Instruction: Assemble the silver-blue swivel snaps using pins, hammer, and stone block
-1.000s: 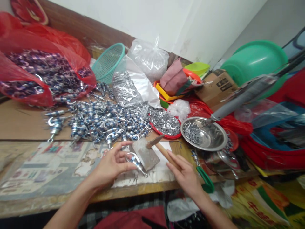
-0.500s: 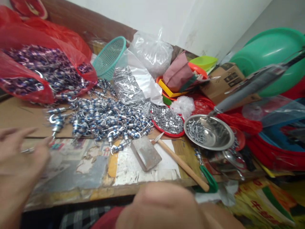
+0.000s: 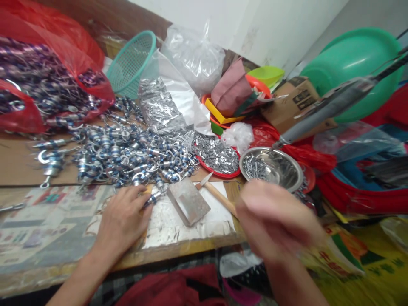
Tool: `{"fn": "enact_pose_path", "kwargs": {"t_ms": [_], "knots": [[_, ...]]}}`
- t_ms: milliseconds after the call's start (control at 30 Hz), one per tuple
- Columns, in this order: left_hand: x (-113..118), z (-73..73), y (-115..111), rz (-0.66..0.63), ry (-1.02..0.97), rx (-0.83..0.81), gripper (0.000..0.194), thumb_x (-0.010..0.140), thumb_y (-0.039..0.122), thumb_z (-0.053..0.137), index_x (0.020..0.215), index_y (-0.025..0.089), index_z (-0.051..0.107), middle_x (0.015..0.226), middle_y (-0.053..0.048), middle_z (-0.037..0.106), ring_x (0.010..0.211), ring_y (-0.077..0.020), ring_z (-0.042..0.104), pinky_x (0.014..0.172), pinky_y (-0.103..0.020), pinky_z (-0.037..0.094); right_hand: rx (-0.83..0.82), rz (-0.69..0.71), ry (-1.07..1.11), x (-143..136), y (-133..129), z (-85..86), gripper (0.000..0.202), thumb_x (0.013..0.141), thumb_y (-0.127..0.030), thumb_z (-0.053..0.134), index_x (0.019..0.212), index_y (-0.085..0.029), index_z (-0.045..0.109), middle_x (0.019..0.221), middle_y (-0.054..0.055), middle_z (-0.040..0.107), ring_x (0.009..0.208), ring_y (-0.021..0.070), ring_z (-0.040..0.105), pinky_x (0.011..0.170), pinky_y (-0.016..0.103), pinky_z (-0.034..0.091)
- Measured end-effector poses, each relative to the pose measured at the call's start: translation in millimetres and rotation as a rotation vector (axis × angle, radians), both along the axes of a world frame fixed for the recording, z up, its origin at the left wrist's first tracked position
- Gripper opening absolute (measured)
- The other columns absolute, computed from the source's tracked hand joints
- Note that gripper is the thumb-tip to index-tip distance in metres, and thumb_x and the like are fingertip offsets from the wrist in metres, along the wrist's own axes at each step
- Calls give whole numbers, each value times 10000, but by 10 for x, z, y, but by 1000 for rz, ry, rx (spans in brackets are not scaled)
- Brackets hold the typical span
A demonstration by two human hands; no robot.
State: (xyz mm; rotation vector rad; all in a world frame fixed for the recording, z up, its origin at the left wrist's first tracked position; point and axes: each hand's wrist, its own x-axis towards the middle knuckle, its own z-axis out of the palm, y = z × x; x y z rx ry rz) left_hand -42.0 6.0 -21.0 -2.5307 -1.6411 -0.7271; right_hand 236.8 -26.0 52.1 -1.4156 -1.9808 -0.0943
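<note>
Grey metal block (image 3: 190, 203) and wooden-handled hammer (image 3: 219, 199), resting on the bench (image 3: 197, 244).
My left hand (image 3: 126, 214) bends its fingers over one end of a blue-and-silver hook fitting (image 3: 156, 196), beside the block; my right (image 3: 279, 221) (badly blurred) looks curled. I cannot tell whether either grips.

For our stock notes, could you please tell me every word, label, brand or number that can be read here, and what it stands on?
No text reads surely enough to quote.
Yellow sack: red and green characters, too blurred.
Cardboard box: dark printed marks, too blurred.
Printed sheet on the bench: too small and blurred.
</note>
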Motion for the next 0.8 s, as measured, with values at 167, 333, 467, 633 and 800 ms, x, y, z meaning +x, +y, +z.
{"fn": "enact_pose_path", "kwargs": {"t_ms": [167,333,467,633,800], "knots": [[-10,48,-50,-43,-295,56,230,751,260,544,901,115,642,887,-124,684,833,-244,620,776,-368,486,-287,-210,-165,28,1097,-400,283,769,-205,562,1049,-185,599,977,77,609,914,204,547,793,314,417],[37,236,-69,-15,-485,-11,222,732,278,575,884,142,664,881,-94,693,780,-213,643,734,-316,510,-317,-274,-138,218,1365,-642,136,772,-176,550,770,-211,682,813,46,639,839,187,560,751,279,400],[91,381,-68,158,-616,-53,242,727,317,584,893,167,676,939,-83,682,856,-225,626,806,-345,485,-261,-296,-25,205,1334,-522,172,804,-176,503,816,-193,673,882,66,648,862,195,569,773,303,399],[277,395,-43,-25,-724,-412,224,681,359,632,854,238,708,930,-38,707,874,-220,636,816,-326,490,-249,-152,167,-213,925,-324,144,793,-195,534,814,-193,676,809,18,680,747,130,617,707,239,467],[454,332,-35,-193,-753,-494,238,734,286,583,938,225,690,962,-52,706,883,-202,636,820,-304,485,-361,335,609,-733,365,-252,161,715,-93,586,704,-209,698,737,9,682,706,126,625,667,238,500]]}}
